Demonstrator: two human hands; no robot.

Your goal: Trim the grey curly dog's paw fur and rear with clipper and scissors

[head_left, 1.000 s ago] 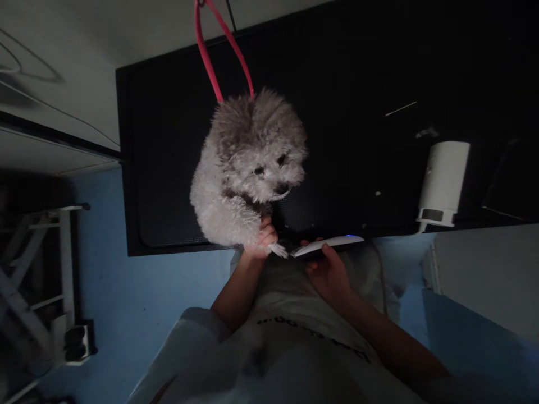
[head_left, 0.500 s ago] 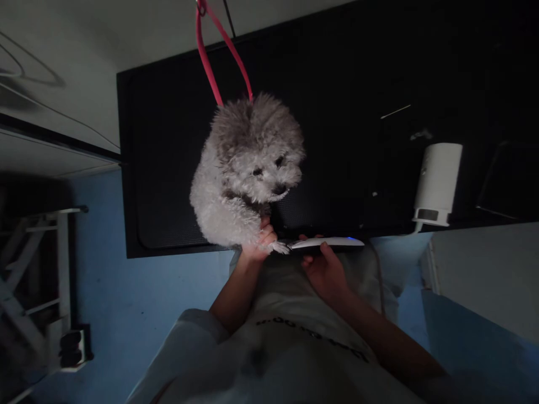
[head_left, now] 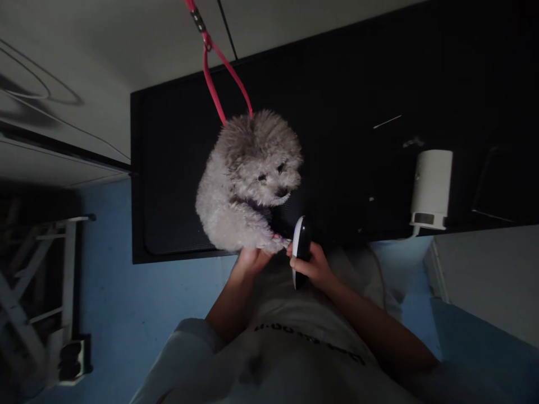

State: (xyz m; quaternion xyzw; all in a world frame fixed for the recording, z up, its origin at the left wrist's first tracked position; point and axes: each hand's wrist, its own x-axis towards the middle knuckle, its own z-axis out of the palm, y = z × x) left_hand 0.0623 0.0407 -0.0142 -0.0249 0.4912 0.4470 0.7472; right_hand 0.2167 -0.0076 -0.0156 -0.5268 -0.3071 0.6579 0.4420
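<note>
A fluffy grey-white dog (head_left: 252, 163) sits at the near edge of the black table, its head turned down to the right. A pink loop leash (head_left: 214, 84) runs from above to its neck. Beneath the stretched-out front paw (head_left: 274, 243), my left hand (head_left: 251, 259) is closed around the leg; fur hides some of its fingers. My right hand (head_left: 316, 266) grips a black-and-white hair clipper (head_left: 300, 252), held upright just right of the paw. The right fingertips are at the paw's tip, and whether they touch it I cannot tell.
On the black grooming table (head_left: 349, 168), a white cylindrical device (head_left: 433, 188) lies at the right near the front edge. A thin stick (head_left: 387, 122) and small tufts (head_left: 412, 142) lie farther back. A metal frame (head_left: 69, 280) and a power socket (head_left: 71, 362) stand at lower left.
My right hand has turned the clipper from lying level, with its tip at the paw, to upright. My left hand has shifted lower under the paw. The view has moved slightly.
</note>
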